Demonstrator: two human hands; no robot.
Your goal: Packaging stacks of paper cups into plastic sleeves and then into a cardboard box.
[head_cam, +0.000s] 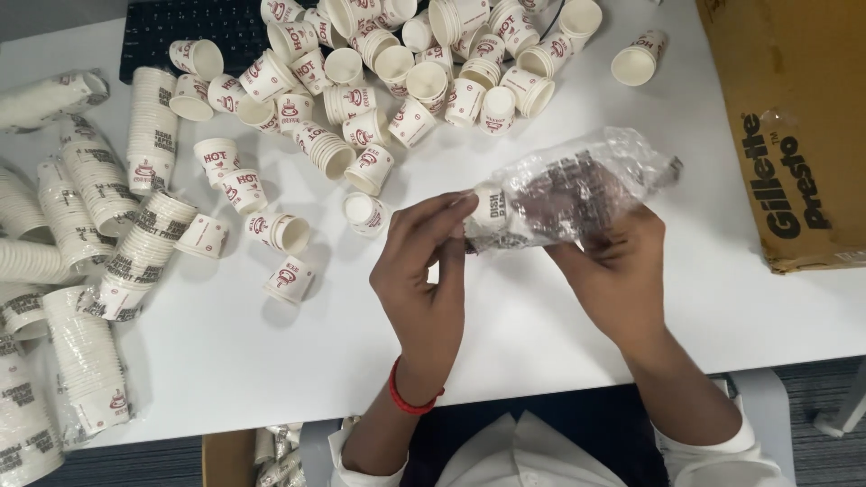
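My right hand grips a crinkled clear plastic sleeve from below, holding it above the white table. A small white paper cup with red print pokes out of the sleeve's left end. My left hand, with a red band at the wrist, pinches that cup's rim with its fingertips. Whether more cups remain inside the sleeve is hidden by the wrinkled plastic.
Several loose paper cups lie scattered across the far middle of the table. Long stacks of cups, some in plastic sleeves, lie at the left. A black keyboard sits at the back left. A brown cardboard box stands at the right.
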